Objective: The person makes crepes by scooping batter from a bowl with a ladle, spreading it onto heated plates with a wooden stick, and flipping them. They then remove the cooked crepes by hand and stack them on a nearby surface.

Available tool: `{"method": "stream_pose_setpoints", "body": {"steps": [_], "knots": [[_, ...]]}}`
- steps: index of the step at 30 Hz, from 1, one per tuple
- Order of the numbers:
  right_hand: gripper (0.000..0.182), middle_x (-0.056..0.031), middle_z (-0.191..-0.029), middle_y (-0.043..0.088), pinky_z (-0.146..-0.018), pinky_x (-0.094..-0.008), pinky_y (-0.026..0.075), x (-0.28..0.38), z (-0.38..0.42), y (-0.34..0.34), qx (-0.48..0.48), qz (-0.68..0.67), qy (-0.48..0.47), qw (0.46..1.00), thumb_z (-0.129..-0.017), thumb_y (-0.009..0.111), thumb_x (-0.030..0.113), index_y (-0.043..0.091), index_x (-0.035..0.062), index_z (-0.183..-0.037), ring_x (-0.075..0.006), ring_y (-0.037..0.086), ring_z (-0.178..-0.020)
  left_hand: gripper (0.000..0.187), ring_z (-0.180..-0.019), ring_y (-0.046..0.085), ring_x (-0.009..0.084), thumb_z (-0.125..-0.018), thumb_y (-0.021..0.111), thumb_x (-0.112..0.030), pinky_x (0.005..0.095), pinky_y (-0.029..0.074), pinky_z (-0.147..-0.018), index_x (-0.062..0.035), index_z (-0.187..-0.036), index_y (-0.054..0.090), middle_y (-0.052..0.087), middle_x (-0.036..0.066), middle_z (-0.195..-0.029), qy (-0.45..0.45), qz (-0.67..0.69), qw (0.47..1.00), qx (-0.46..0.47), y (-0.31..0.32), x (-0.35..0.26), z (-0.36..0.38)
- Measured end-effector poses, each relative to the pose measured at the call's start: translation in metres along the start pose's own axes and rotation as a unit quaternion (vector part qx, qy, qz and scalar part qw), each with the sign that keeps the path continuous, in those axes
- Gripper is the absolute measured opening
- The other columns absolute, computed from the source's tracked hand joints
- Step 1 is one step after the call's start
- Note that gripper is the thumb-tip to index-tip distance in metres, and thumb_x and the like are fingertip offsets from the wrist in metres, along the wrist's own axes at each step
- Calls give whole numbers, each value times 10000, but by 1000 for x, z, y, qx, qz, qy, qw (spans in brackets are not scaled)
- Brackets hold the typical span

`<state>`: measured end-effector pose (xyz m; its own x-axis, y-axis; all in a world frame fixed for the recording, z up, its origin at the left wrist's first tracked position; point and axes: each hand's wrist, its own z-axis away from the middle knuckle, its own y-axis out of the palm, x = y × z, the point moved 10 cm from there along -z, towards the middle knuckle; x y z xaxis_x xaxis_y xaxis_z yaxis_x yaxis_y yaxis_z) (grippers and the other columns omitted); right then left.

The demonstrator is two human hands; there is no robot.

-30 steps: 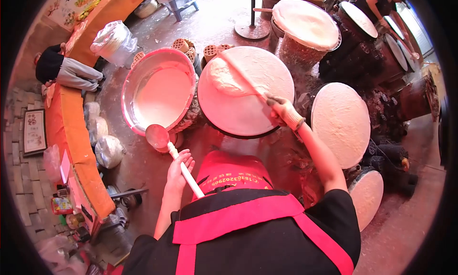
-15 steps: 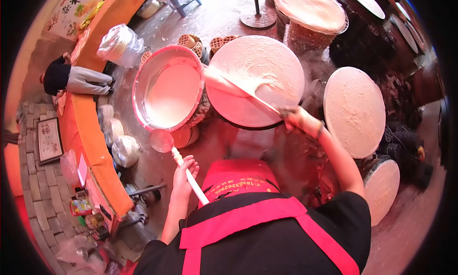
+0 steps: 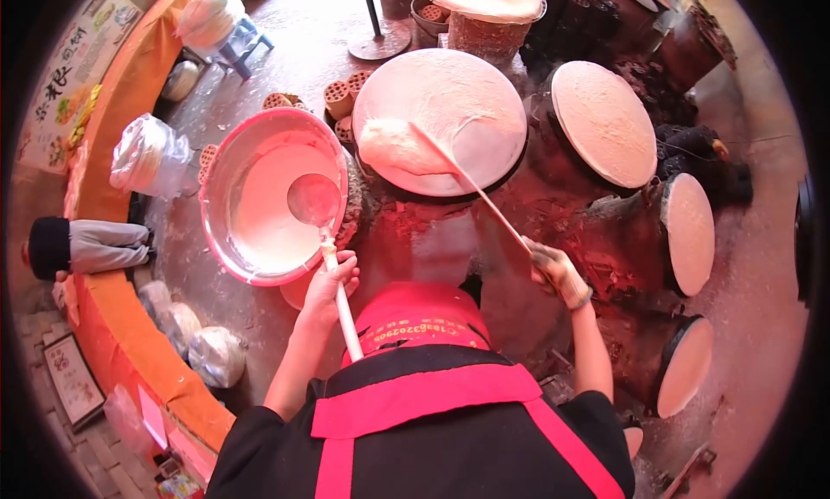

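Observation:
My left hand (image 3: pixel 327 284) is closed around the white handle of a ladle (image 3: pixel 314 200). The ladle's round bowl hangs over a large pink-rimmed basin (image 3: pixel 213 188) of pale batter (image 3: pixel 275 188). My right hand (image 3: pixel 558 274), in a pale work glove, grips the end of a long thin-handled spreader (image 3: pixel 484 196). Its far end lies at a thick mound of batter (image 3: pixel 393 146) on the left side of a round griddle (image 3: pixel 441 181). A thin layer of batter coats the griddle's far side, while a smooth grey patch shows near its front edge.
More round griddles with pale sheets on them stand at the right, including one griddle (image 3: pixel 603 123) close by and another (image 3: pixel 689 233) nearer me. Honeycomb briquettes (image 3: pixel 339 99) sit behind the basin. An orange-covered counter (image 3: pixel 143 343) curves along the left, with a person (image 3: pixel 86 246) beside it.
The view has shifted toward the right. The ladle bowl has moved from beside the basin to over its batter. My right hand has drawn back from the griddle, and the batter mound now shows at its left.

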<state>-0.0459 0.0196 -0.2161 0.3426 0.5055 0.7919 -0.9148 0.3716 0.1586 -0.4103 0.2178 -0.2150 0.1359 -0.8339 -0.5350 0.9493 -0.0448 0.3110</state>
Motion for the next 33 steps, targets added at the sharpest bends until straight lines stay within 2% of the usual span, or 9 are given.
{"method": "stream_pose_setpoints", "body": {"steps": [4,7,12,14,18,20,28,30,33], "knots": [[547,71,-577,390,-404,-204,236,0,13,84,-101,-155,-72,980,-928,553,435,476,128,-1373,-41,317,-440,182,-557,517,80,-879,689,-205,229,463,-498,-85,-890,553,532,-14,-692,-10,24,999,45,-54,7,0],[479,75,-636,417,-435,-191,249,-4,-72,188,-117,-221,-110,962,-951,500,455,505,164,-1330,-31,332,-484,216,-546,520,103,-866,700,-246,225,467,-528,-71,-843,574,541,-6,-659,-17,22,999,-40,-94,5,29],[449,31,-668,511,-410,-218,348,39,-210,319,-117,-113,-227,960,-988,475,323,424,187,-1412,-53,409,-463,244,-911,514,17,-859,629,-131,186,411,-786,-121,-1102,638,622,-66,-1134,57,-6,993,-99,-154,7,66],[451,22,-619,492,-382,-234,354,24,-244,318,-191,-104,-221,951,-995,454,347,407,212,-1423,-63,410,-422,288,-889,503,-3,-860,614,-116,176,401,-789,-123,-1148,625,610,-73,-1171,67,16,992,-102,-170,13,74],[470,11,-596,467,-391,-268,354,8,-167,306,-256,-141,-162,942,-1008,425,341,400,126,-1425,-91,412,-429,328,-966,490,-3,-863,605,-104,217,397,-885,-118,-1190,603,579,-81,-1224,52,34,993,-101,-189,27,76],[448,30,-573,432,-334,-253,308,-8,-136,293,-259,-176,-116,943,-1003,435,375,387,265,-1435,-77,362,-395,331,-1020,488,12,-866,598,-101,245,387,-941,-113,-1197,589,573,-66,-1245,40,63,995,-71,-195,39,62],[427,25,-638,483,-345,-215,294,-3,-94,198,-256,-204,-135,935,-963,510,417,407,305,-1363,-68,380,-400,331,-1049,483,18,-869,586,-105,246,387,-934,-114,-1200,564,567,-46,-1267,39,18,998,-38,-155,37,65],[271,-4,-655,503,-343,-239,301,9,-114,213,-201,-351,-159,901,-958,525,408,463,255,-1174,-82,390,-401,337,-1019,484,5,-867,590,-111,234,388,-912,-115,-1203,562,569,-51,-1265,51,-19,998,-41,-146,31,71],[308,-7,-628,519,-343,-256,337,16,-130,268,-124,-263,-141,946,-956,532,403,486,248,-1218,-96,413,-399,343,-980,490,-4,-868,589,-98,218,398,-890,-111,-1209,556,574,-52,-1252,68,9,997,-30,-126,28,71]]}}
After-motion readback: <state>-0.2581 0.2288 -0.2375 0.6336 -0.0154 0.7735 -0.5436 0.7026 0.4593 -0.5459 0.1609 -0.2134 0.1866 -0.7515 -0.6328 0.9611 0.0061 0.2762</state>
